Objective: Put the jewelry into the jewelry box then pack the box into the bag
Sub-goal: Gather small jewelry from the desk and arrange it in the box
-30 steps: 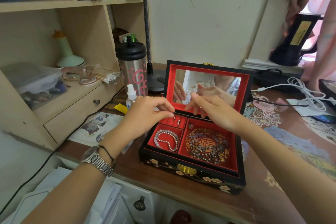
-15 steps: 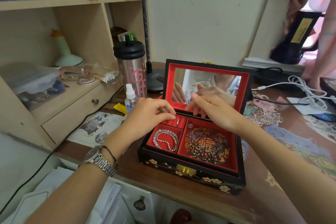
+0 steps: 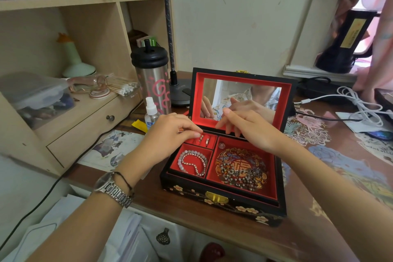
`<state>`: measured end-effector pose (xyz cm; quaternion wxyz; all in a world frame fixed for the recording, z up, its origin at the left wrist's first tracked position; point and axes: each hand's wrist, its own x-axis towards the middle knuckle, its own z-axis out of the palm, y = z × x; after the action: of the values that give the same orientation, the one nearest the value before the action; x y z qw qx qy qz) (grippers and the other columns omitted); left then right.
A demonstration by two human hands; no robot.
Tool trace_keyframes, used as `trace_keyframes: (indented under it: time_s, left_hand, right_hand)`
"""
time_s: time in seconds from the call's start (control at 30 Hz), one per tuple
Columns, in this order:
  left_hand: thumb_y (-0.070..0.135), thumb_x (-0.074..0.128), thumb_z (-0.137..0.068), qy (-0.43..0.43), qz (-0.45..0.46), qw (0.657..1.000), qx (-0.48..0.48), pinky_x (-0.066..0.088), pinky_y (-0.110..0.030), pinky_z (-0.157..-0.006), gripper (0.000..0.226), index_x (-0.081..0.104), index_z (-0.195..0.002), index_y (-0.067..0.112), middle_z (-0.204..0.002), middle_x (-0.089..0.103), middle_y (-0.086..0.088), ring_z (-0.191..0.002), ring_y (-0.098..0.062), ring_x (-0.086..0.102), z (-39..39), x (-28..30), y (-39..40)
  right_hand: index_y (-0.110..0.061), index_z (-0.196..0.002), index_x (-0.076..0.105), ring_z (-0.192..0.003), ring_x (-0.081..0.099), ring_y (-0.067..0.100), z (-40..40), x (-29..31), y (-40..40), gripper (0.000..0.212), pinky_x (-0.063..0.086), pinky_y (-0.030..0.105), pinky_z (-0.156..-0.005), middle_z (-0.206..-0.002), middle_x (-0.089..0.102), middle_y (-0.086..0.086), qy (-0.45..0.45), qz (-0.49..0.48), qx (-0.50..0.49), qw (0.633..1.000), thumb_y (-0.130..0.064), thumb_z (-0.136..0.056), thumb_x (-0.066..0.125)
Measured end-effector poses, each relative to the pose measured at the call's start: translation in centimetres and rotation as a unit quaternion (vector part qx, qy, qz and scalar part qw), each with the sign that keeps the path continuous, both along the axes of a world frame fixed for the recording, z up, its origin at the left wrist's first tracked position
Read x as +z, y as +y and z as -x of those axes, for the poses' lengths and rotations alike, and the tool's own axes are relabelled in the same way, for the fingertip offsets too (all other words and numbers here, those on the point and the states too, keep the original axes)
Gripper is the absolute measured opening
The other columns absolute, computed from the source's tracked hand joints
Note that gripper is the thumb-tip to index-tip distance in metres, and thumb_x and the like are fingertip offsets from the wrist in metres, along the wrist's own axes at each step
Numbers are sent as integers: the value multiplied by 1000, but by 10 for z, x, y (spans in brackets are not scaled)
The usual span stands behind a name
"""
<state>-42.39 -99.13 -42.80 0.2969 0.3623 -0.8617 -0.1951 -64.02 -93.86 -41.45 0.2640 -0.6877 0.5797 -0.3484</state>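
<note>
The black lacquered jewelry box (image 3: 221,200) stands open on the desk, with a red lining and a mirror in its raised lid. A pearl bracelet (image 3: 192,161) lies in the front left compartment, and a bead necklace (image 3: 240,174) lies in the large right one. A silver ring (image 3: 207,141) stands in the ring slots at the back left. My left hand (image 3: 170,134) is over those slots, its fingertips pinching a small silver piece (image 3: 201,138) there. My right hand (image 3: 248,130) hovers over the box's back edge with relaxed fingers, holding nothing. No bag is in view.
A steel tumbler (image 3: 153,78) and a small spray bottle (image 3: 151,112) stand left of the box. A lamp base (image 3: 179,93) sits behind it. White cables (image 3: 361,106) lie at the right. A wooden shelf unit (image 3: 85,112) with a drawer fills the left side.
My left hand has dropped from above the box's back left corner down onto the ring slots. My right hand has stayed almost still.
</note>
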Motion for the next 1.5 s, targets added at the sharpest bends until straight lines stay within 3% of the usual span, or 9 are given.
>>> trace_keyframes:
  time_s: [0.17,0.33,0.5,0.6,0.7,0.8,0.93,1.4,1.5]
  left_hand:
    - [26,65,-84,2,6,1000,22,47,-25,-83,14,73,-96,25,-94,68,13,-94,0,57,-12,2,3]
    - [37,59,-87,-49,24,998,13,45,-32,-87,21,73,-96,24,-100,68,13,-97,-4,54,-21,-2,8]
    - [43,53,-89,-92,47,995,-3,36,-38,-97,27,71,-104,31,-114,63,16,-107,-5,48,-23,-7,11]
    - [46,51,-89,-107,53,993,-7,31,-37,-101,28,68,-108,35,-119,60,16,-112,-4,45,-22,-9,10]
    - [47,51,-88,-109,59,992,-16,29,-35,-100,28,68,-109,36,-119,59,17,-113,-4,45,-20,-10,11]
    - [48,52,-87,-112,61,992,-24,31,-36,-101,30,67,-110,36,-120,58,17,-113,-4,45,-19,-10,11]
    - [51,53,-84,-97,42,994,-24,32,-39,-103,32,67,-109,36,-120,57,19,-113,-2,44,-20,-9,12]
    - [67,40,-76,-126,12,991,-38,34,-41,-103,54,66,-113,37,-122,55,19,-116,-2,42,-16,-6,13]
    - [60,49,-80,-129,-1,991,-40,35,-38,-102,43,65,-112,36,-121,56,20,-116,-1,43,-15,-3,13]
  right_hand:
    - [-19,-89,74,-68,55,4,-1,2,0,49,51,35,-81,-78,64,-1,12,0,11,1000,-43,-99,32]
    - [-22,-92,76,-81,59,9,-8,4,-2,56,44,37,-98,-83,65,1,23,-14,30,999,-52,-96,29]
    - [2,-112,65,-84,36,-9,-15,-5,-4,76,27,24,-102,-123,58,25,27,4,10,1000,-61,-88,29]
    - [6,-118,60,-69,44,-9,-16,-7,-5,81,25,21,-100,-98,59,1,5,2,2,1000,-63,-84,31]
    - [6,-117,60,-70,40,-34,-13,-8,-6,90,25,23,-99,-83,38,-26,-19,0,6,1000,-69,-76,30]
    - [0,-110,65,-76,47,-25,-13,-6,-7,86,28,26,-101,-80,43,-23,-10,3,11,1000,-70,-79,26]
    - [-32,-87,76,-86,57,5,-10,-2,-10,70,34,29,-100,-80,61,-6,67,-11,53,996,-64,-92,13]
    - [-30,-85,75,-86,58,10,-9,-1,-11,66,32,34,-106,-80,62,-2,65,2,73,995,-56,-95,15]
    - [-29,-87,76,-80,57,5,-9,-1,-9,62,39,28,-89,-80,63,-4,54,-10,65,996,-58,-94,21]
